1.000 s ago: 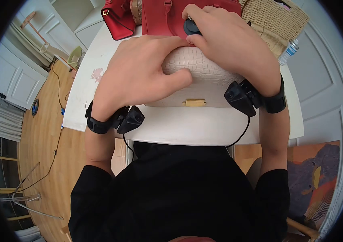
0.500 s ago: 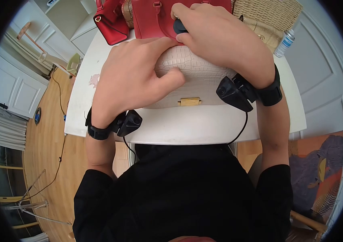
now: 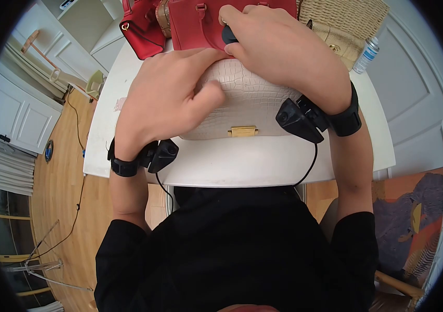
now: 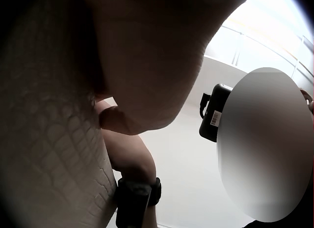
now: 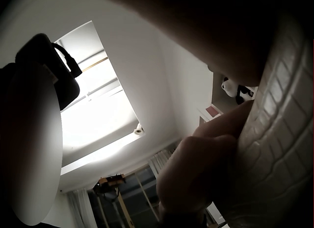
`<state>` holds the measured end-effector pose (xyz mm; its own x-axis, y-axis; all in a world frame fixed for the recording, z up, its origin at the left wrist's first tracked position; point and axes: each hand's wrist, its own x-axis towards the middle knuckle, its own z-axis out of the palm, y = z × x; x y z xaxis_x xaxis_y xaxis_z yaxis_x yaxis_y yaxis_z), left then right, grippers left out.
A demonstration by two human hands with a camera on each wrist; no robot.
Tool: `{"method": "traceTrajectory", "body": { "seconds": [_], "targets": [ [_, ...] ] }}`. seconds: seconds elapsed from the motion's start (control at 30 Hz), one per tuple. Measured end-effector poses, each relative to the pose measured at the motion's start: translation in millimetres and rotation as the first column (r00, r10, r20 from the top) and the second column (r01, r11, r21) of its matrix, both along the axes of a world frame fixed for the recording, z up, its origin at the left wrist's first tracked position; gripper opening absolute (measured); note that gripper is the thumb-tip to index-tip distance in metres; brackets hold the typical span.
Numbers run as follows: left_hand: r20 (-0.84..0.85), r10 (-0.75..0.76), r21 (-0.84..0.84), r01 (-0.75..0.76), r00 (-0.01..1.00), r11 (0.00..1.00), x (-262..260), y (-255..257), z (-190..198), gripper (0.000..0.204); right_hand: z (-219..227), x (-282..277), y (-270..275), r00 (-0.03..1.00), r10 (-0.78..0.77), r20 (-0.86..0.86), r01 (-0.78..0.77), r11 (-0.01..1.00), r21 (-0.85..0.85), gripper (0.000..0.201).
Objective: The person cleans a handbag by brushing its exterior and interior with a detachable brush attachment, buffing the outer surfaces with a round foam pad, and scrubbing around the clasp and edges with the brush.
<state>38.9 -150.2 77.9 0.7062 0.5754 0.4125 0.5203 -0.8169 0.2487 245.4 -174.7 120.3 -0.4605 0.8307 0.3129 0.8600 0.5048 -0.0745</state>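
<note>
A cream handbag [image 3: 252, 93] with a crocodile-embossed surface and a gold clasp [image 3: 244, 131] stands on the white table in the head view. My left hand [image 3: 167, 99] lies over its left side, fingers stretched toward the far top edge and thumb bent above the front. My right hand [image 3: 289, 47] reaches across the top right and holds a round black object [image 3: 229, 35] between thumb and fingers; its underside is hidden. In the left wrist view the embossed leather [image 4: 68, 144] fills the left side, beside my palm. The right wrist view has the leather [image 5: 279, 120] at its right edge.
A red handbag [image 3: 185, 28] stands right behind the cream one, with a smaller red bag [image 3: 140, 39] at its left. Back right are a woven straw bag [image 3: 351, 18], a gold bag [image 3: 336, 39] and a spray can [image 3: 367, 54]. The white table's [image 3: 221, 166] front edge is near my body.
My left hand has slid slightly left on the bag and its thumb has drawn in. The right hand keeps the black object near the far top edge. The head view has shifted a little.
</note>
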Motion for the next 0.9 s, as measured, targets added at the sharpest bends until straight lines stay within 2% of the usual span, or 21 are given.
{"method": "traceTrajectory", "body": {
  "seconds": [0.13,0.33,0.4,0.47,0.5,0.63,0.7,0.9],
  "targets": [
    [-0.005,-0.057,0.082,0.058,0.998,0.995,-2.0,-0.7,-2.7,0.058,2.1,0.2,-0.8,1.0,-0.028,-0.004,0.028,0.999,-0.037,0.027],
    [-0.022,0.051,0.036,-0.05,0.998,0.998,3.0,-5.0,-3.5,0.059,-5.0,-0.2,8.3,0.999,-0.025,0.027,0.025,1.0,-0.001,0.027],
    [0.116,0.063,0.071,-0.072,0.991,0.995,5.8,-5.0,-7.3,0.049,-15.7,1.2,13.2,0.999,-0.016,0.042,0.015,1.0,0.026,0.026],
    [0.06,0.087,0.041,-0.089,0.994,0.995,5.5,-9.2,-3.0,0.052,-32.1,2.3,21.1,0.998,-0.062,0.018,0.057,0.977,0.206,0.031],
    [0.002,0.108,0.013,-0.108,0.994,0.994,5.2,-10.6,-1.5,0.056,-32.9,2.7,21.7,0.998,-0.063,0.017,0.058,0.977,0.206,0.031],
    [0.017,0.081,0.06,-0.082,0.997,0.995,7.2,-12.5,-4.9,0.055,-33.3,3.5,22.6,0.998,-0.053,0.022,0.047,0.976,0.212,0.03],
    [-0.012,0.124,0.117,-0.121,0.992,0.986,10.3,-16.8,-5.6,0.054,-33.0,3.2,22.9,0.999,-0.044,0.025,0.037,0.975,0.217,0.03],
    [0.016,0.115,0.099,-0.116,0.993,0.988,9.9,-14.6,-6.9,0.055,-31.4,1.8,22.9,0.998,-0.064,0.022,0.058,0.979,0.196,0.03]
  ]
}}
